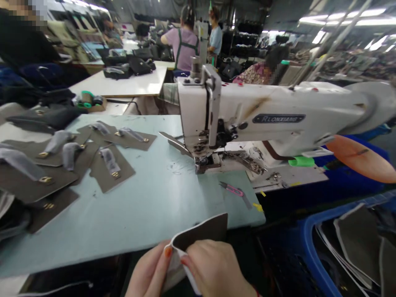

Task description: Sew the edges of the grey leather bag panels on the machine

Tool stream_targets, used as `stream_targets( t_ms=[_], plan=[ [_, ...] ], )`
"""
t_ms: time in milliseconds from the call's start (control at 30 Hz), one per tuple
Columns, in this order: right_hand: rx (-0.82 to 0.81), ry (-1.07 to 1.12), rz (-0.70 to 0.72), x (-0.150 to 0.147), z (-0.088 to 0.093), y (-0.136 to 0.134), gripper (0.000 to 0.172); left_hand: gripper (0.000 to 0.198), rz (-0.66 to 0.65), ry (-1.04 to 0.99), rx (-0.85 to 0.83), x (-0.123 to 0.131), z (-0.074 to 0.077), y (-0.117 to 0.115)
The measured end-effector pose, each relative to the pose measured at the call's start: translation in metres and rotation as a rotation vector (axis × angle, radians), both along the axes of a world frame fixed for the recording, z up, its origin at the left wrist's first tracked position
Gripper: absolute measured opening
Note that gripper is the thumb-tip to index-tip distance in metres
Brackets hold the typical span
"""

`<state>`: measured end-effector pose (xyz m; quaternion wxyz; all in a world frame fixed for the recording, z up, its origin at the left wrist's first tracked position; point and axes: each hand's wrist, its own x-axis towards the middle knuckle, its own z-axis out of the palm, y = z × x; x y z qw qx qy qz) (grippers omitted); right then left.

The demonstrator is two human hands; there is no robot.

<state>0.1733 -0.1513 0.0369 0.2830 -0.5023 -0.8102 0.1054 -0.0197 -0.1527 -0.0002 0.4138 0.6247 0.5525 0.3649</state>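
Observation:
A dark grey-brown panel with a white edge (pixel 206 231) is held up near the table's front edge, its material bent between my two hands. My left hand (pixel 151 268) pinches its left part, thumb on the pale side. Closed around the near part of the same panel is my right hand (pixel 213 266), fingers curled over it. Beyond them stands a white sewing machine (pixel 262 107), with another thin grey piece (pixel 176 143) beside its needle area. Pink-handled thread snips (pixel 232 189) lie on the pale blue tabletop (pixel 148 206), in front of the machine.
Several grey panels with plastic-wrapped handles (pixel 113 167) lie at the left. A blue basket (pixel 312 231) of cut pieces stands at the right. Thread spools (pixel 88 99) and black bags (pixel 126 68) are farther back. Other people (pixel 187 45) are in the background.

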Motion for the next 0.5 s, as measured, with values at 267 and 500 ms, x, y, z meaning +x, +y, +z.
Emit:
stream_targets(
  t_ms=[267, 500],
  plan=[
    [-0.059, -0.013, 0.092, 0.056, 0.024, 0.007, 0.052, 0.032, -0.405, 0.083, 0.231, 0.014, 0.033, 0.015],
    [-0.136, 0.047, -0.120, 0.107, 0.023, 0.012, 0.047, 0.027, -0.276, 0.078, 0.085, -0.001, 0.039, 0.020]
  ],
)
